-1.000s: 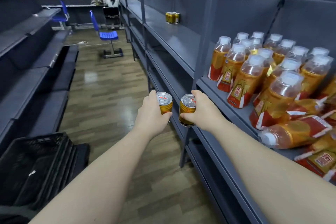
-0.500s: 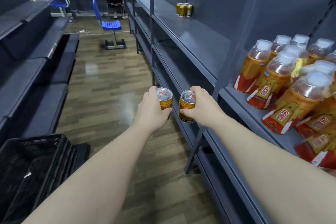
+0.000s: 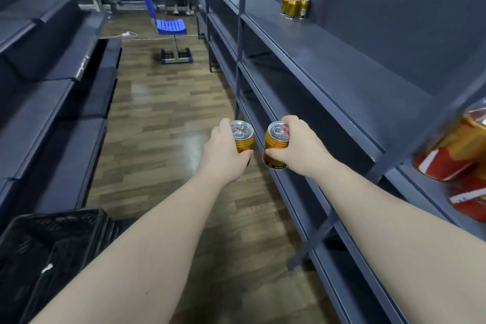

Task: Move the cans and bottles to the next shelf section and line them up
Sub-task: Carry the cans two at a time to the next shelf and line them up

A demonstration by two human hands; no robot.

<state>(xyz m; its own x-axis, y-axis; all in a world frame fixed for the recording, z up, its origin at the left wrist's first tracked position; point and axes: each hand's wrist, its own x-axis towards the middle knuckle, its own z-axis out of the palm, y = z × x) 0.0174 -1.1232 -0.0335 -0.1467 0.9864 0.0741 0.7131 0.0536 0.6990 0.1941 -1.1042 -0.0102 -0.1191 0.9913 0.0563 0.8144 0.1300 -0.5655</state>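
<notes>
Left hand (image 3: 223, 155): wrapped round the body of the left can (image 3: 243, 137), with the thumb across the front wall. The can is upright over the aisle floor.
Left can: small gold drinks can with a silver pull-tab lid carrying red marks. Judged sealed and full, so dense for its size. The wall is rigid but will dent under a hard squeeze.
Right can (image 3: 276, 146): same type, upright, just beside the left can and not touching it. There is dark print near the base, too blurred to read with confidence.
Right hand (image 3: 299, 150): curled round the right can, fingers over the lid rim and thumb low on the wall.
Grip note: smooth metal, likely slippery if damp. A mid-body wrap looks safest. Set each can down flat on its base.
Shelf (image 3: 342, 60): grey steel and bare along the near stretch. Judged the target section.
Cluster of cans (image 3: 294, 6): matching gold cans standing close together at the back of the shelf, well apart from both hands.
Bottles (image 3: 452, 147): at the right edge, amber liquid with red and white labels. The writing is blurred and unreadable.
</notes>
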